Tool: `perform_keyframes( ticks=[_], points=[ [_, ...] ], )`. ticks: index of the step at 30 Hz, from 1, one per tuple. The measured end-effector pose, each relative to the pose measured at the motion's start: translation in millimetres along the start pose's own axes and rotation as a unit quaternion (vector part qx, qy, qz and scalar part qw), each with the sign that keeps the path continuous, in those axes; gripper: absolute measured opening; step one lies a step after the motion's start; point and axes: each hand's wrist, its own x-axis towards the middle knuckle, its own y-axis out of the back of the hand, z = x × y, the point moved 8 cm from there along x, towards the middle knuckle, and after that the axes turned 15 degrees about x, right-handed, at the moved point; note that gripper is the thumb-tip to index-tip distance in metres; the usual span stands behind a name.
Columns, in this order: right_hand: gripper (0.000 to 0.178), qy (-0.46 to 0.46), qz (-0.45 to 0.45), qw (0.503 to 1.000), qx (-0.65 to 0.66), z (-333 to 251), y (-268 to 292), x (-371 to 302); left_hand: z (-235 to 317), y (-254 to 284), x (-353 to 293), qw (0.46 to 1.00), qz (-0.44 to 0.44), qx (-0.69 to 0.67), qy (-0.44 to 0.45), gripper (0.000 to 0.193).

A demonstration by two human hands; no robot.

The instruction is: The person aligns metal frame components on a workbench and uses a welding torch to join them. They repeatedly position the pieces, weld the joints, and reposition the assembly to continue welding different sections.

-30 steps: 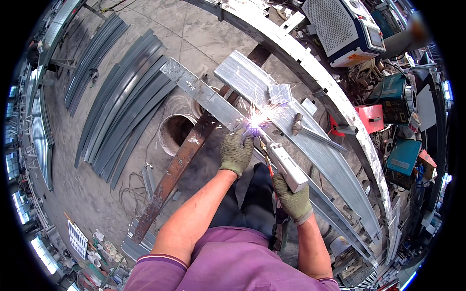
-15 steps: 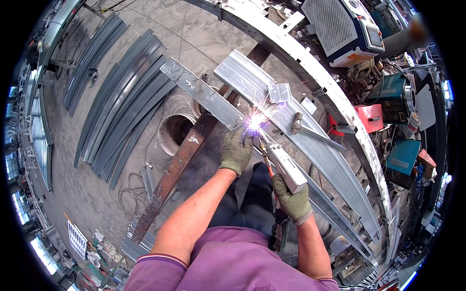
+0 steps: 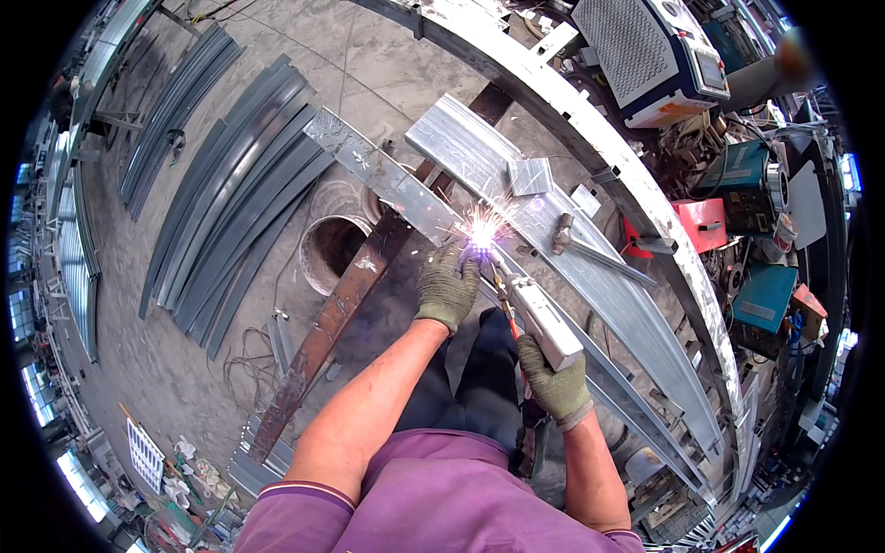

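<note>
My right hand, in a green glove, is wrapped round the back of a white handheld welding gun. The gun points up and left, and its nozzle ends in a bright violet-white glare with sparks flying out. My left hand, gloved alike, is bent in by the near edge of a galvanized steel channel, its fingertips right beside the glare. What those fingers grip is hidden by the glove and the light. The channel lies across a rusty steel beam.
A hammer and a small square metal plate lie on a wide galvanized profile to the right. A bucket stands left of the beam, near stacked grey profiles. Beyond the long pale beam stands a machine cabinet.
The sparks have shifted shape, spreading more to the left. Both hands and the welding gun stay almost where they were.
</note>
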Motion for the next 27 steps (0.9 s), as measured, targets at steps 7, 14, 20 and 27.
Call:
perform_keyframes(
  ticks=[7,14,20,27],
  points=[
    [0.038,0.007,-0.003,1.000,-0.002,5,1,-2,-2,-2,-3,1.000,-0.005,0.003,0.009,0.038],
    [0.037,-0.014,-0.001,1.000,-0.001,4,1,-5,-3,-3,-2,1.000,-0.004,0.004,-0.002,0.038],
    [0.037,-0.003,-0.007,0.999,-0.050,0,2,-10,-5,-6,0,0.997,-0.049,-0.039,0.037,0.044],
    [0.034,-0.059,-0.016,0.997,-0.048,8,10,-26,0,4,-1,0.999,0.000,-0.036,0.002,0.043]
  ],
)
